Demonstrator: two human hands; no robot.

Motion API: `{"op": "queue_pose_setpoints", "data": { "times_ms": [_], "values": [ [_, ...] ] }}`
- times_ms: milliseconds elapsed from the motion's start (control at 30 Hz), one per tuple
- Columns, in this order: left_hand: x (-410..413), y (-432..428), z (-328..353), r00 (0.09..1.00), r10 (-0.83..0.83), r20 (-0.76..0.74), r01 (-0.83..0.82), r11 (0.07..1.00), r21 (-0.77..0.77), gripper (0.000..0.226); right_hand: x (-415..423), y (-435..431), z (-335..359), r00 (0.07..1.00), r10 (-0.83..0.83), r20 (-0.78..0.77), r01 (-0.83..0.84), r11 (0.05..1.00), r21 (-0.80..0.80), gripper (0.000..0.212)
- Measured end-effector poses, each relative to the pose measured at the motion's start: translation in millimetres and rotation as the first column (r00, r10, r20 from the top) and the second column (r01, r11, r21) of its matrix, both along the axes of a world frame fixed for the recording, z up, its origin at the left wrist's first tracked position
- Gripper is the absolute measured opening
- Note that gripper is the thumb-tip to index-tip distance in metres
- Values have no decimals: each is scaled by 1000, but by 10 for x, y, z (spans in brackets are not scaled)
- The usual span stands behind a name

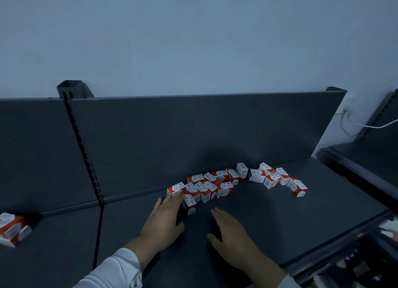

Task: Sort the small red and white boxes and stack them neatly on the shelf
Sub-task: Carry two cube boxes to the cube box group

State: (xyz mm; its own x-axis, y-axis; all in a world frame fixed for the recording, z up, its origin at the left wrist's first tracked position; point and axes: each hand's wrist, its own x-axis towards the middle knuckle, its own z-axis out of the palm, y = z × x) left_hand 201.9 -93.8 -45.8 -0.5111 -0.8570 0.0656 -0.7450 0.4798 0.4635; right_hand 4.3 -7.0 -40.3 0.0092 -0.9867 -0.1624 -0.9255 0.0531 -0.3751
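Several small red and white boxes (224, 185) lie jumbled in a curved row on the dark grey shelf (280, 223), close to its back panel. My left hand (164, 220) lies flat with straight fingers, and its fingertips touch the leftmost boxes (178, 189) of the row. My right hand (231, 231) is flat and open on the shelf a little in front of the row, touching no box. A few more red and white boxes (11, 228) sit at the far left edge of the view.
A slotted black upright (86, 158) divides the back panel (193, 132) on the left. Behind it is a pale wall with a white cable (366, 126) at the right. A second dark shelf (366, 165) stands to the right, and a lower level with items (355, 264) shows below.
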Motion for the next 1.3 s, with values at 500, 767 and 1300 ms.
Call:
{"op": "queue_pose_setpoints", "data": {
  "times_ms": [500, 767, 1300],
  "values": [
    [-152, -266, 150, 961, 244, 126, -256, 963, 85, 70, 71, -843, 104, 969, 238, -59, -245, 936, -252, 61],
    [-283, -197, 50, 956, 228, 187, -218, 973, -76, 72, -40, -975, 60, 933, 347, -94, -359, 885, -297, 65],
    [-85, 70, -16, 903, 310, -297, -296, 951, 93, 24, -2, -897, 107, 945, 302, 124, -269, 936, -229, 17]
  ]
}}
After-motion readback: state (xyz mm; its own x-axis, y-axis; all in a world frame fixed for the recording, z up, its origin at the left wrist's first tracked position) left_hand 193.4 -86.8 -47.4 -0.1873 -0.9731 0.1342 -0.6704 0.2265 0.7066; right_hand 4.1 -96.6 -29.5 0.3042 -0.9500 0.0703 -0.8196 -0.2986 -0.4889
